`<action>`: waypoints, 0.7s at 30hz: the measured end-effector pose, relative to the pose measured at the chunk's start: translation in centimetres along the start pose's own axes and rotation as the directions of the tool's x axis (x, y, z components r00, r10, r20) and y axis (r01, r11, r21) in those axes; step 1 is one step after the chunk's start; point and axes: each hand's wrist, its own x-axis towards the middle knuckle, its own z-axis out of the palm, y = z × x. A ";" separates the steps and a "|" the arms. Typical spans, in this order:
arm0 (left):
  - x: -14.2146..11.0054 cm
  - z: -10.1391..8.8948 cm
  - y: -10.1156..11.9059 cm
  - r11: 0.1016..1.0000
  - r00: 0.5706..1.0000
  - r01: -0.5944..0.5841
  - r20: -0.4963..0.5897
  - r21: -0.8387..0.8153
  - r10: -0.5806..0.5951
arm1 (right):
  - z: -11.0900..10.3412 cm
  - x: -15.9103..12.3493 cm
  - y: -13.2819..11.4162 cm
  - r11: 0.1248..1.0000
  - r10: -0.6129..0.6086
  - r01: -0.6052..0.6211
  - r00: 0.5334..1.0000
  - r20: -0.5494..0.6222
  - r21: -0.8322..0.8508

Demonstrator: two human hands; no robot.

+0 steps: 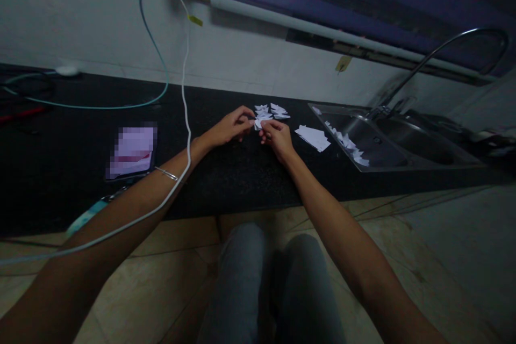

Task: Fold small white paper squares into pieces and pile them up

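Observation:
Over the dark counter, my right hand (278, 137) pinches a small piece of folded white paper (258, 125) between thumb and fingertips. My left hand (234, 126) meets the same piece from the other side, fingers curled and thumb at its edge. Just beyond my fingertips lie several folded paper pieces (278, 109), pointed in shape and close together; my hands partly hide the nearest ones. To the right of my right hand is a loose stack of flat white paper (312, 138).
More folded paper pieces (347, 142) line the left rim of a steel double sink (403, 164) with a curved faucet (439, 48). A phone (133, 150), its screen blurred, lies at left. A white cable (185, 97) hangs across my left forearm; a teal cable (100, 107) lies behind.

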 end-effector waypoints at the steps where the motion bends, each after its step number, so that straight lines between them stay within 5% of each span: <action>1: 0.0 0.0 -0.1 1.000 1.000 -0.015 0.013 -0.009 0.015 | 0.0 0.0 0.0 1.000 0.016 -0.016 1.000 0.006 0.020; 11: 0.3 -0.1 -0.9 1.000 1.000 -0.018 -0.001 0.016 0.018 | 0.4 -0.3 -1.0 0.993 0.083 -0.084 0.997 0.006 0.078; 21: 0.2 -0.4 -0.4 1.000 0.999 0.025 0.041 -0.017 -0.024 | 0.5 -0.7 -0.7 0.999 -0.032 0.031 0.991 0.128 0.004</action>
